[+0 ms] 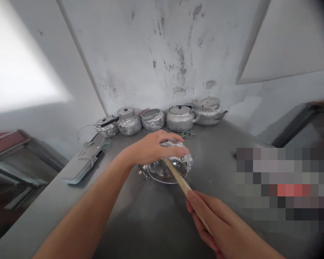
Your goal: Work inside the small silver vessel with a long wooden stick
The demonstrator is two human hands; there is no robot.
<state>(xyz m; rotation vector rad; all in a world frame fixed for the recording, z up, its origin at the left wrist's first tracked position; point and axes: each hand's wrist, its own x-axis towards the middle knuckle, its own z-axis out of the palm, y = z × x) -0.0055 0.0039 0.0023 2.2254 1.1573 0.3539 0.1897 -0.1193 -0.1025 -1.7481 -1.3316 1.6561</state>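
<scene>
A dented, shiny metal pot (pixel 182 167), much like a kettle body, lies tilted on the grey table with its wide mouth facing me. My left hand (pixel 151 147) rests over its top and far side, the fingers curved around it. In my right hand (pixel 216 216) is a pale wooden stick (pixel 179 178), gripped near its close end. The stick's far end reaches to the pot's mouth under my left hand; whether its tip touches the inside is hidden. A thin patterned cord shows at the pot's left side.
Several worn metal kettles (pixel 180 118) line the back of the table (pixel 140 223) against the stained wall. A patterned cord (pixel 187 133) lies before them. On the left is a flat pale device (pixel 82 167) with a coiled white cable. The right side is pixelated.
</scene>
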